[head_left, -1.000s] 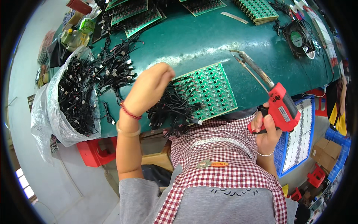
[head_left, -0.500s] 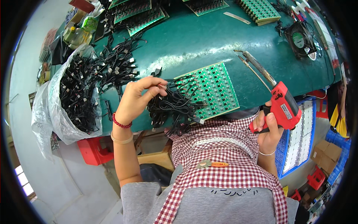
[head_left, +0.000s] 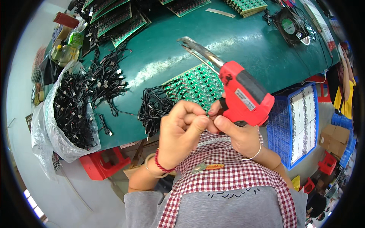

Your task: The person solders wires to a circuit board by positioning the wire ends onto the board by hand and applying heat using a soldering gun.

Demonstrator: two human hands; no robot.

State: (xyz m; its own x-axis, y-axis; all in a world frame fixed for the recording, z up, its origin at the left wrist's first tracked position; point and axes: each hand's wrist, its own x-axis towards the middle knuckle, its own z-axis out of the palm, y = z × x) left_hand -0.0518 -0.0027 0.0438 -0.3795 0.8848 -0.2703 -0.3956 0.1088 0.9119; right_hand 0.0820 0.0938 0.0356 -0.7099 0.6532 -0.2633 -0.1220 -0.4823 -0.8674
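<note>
My right hand (head_left: 241, 138) is wrapped round the handle of a red and black soldering gun (head_left: 247, 93), its long metal tip pointing up and to the left over the table. My left hand (head_left: 184, 131) is closed in a pinch, fingertips meeting those of my right hand in front of my apron. What the pinch holds, if anything, is too small to make out. Just beyond both hands lies a green circuit board panel (head_left: 203, 81), partly hidden by them and the gun. Black cables (head_left: 156, 108) lie bunched over its left side.
A clear plastic bag (head_left: 51, 121) full of black cables sits at the table's left edge, with more loose cables (head_left: 108, 78) beside it. Stacked boards (head_left: 247, 5), a metal ruler (head_left: 220, 12) and a small fan (head_left: 287, 26) are at the back. A blue crate (head_left: 291, 125) stands right.
My left hand has left the cables and come right to meet my right hand. The soldering gun has moved left, now over the board panel. The whole view has shifted somewhat.
</note>
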